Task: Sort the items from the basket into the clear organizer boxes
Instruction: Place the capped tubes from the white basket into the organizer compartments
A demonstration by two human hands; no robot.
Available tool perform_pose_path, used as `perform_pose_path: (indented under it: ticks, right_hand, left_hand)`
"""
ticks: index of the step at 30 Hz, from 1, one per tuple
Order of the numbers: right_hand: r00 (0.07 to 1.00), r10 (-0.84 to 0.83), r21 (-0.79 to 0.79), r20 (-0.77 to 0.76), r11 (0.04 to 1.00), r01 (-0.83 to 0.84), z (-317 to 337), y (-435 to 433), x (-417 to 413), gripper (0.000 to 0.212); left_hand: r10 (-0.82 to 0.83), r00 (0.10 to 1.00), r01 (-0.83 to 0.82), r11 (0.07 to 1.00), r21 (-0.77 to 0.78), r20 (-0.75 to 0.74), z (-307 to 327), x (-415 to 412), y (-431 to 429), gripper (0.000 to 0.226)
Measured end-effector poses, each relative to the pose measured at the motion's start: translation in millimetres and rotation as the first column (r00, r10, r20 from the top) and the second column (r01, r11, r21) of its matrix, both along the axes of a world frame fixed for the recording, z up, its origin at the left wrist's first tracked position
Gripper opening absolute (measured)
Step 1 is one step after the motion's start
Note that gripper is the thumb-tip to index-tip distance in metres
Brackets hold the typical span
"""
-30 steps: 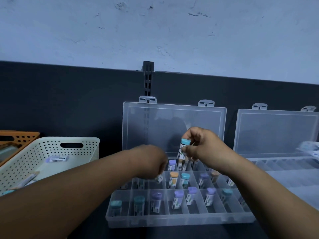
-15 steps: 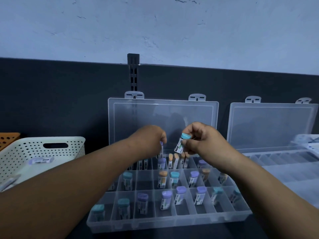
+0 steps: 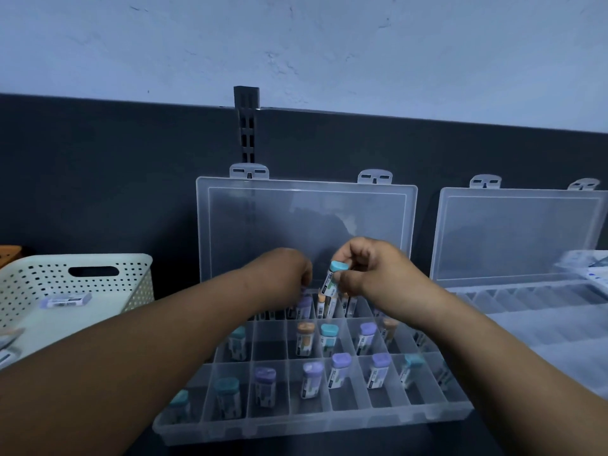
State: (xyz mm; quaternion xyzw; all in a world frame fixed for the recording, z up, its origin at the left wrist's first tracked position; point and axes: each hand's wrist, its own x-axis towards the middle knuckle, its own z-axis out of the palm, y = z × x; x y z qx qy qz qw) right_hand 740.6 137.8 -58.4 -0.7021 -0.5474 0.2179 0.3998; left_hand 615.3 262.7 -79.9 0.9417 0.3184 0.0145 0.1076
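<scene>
A clear organizer box [image 3: 316, 422] lies open in the middle, its compartments holding several small capped tubes with teal, purple and orange caps. My right hand [image 3: 371, 274] pinches a teal-capped tube [image 3: 334, 279] upright above the box's back row. My left hand [image 3: 283, 274] reaches down into the back row with curled fingers; its fingertips seem to hold a purple-capped tube [image 3: 304, 306], though they are partly hidden. A white perforated basket [image 3: 108, 297] stands at the left with a labelled tube [image 3: 65, 301] lying inside.
A second clear organizer box [image 3: 533, 297] stands open at the right, its lid leaning on the dark wall panel. An orange basket corner [image 3: 10, 255] shows at the far left. A black slotted rail [image 3: 246, 126] runs up the wall.
My left hand has moved from the middle row up to the back row. My right hand still holds the teal-capped tube, now slightly lower. The camera has shifted right.
</scene>
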Motion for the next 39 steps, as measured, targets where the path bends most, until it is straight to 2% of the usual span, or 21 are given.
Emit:
perform_pose_path:
  ticks: [7,11,15,19,23,27,32,36,39]
  right_hand:
    - [0.998,0.036,-0.02,0.044,0.999,-0.035,5,13,-16,0.004]
    - [0.993,0.103,-0.023,0.057,0.995,-0.102,9,23,-35,0.015]
    - [0.966,0.198,-0.06,0.165,0.98,-0.19,6,33,-62,0.026]
    - [0.935,0.251,-0.126,0.25,0.966,-0.225,5,39,-82,0.018]
    - [0.928,0.265,-0.199,0.263,0.956,-0.216,3,41,-92,0.015]
    - [0.917,0.262,-0.229,0.301,0.953,-0.197,-4,41,-100,0.013]
    - [0.879,0.257,-0.293,0.402,0.945,-0.143,-10,44,-109,0.011]
    - [0.788,0.261,-0.329,0.558,0.941,-0.079,-17,48,-115,0.02]
    - [0.743,0.284,-0.346,0.606,0.935,-0.075,-15,51,-119,0.033]
  left_hand:
    - [0.02,0.996,-0.019,1.0,-0.017,0.092,17,-25,7,0.029]
    - [0.046,0.991,-0.043,0.999,-0.031,0.128,34,-58,9,0.021]
    - [0.034,0.999,-0.033,0.998,-0.057,0.027,37,-90,5,0.011]
    - [-0.007,0.996,0.003,0.999,-0.047,-0.089,24,-101,-4,0.005]
    - [-0.007,0.993,0.011,0.999,0.031,-0.12,9,-105,-9,0.003]
    - [0.015,0.997,-0.008,0.996,0.092,-0.075,0,-108,-4,0.019]
    - [0.036,0.998,-0.032,0.998,0.059,-0.055,1,-112,3,0.007]
    - [0.034,0.998,-0.032,0.998,0.056,-0.047,-1,-111,4,0.015]
    - [0.043,0.999,-0.042,0.998,0.049,-0.032,-3,-111,5,0.019]
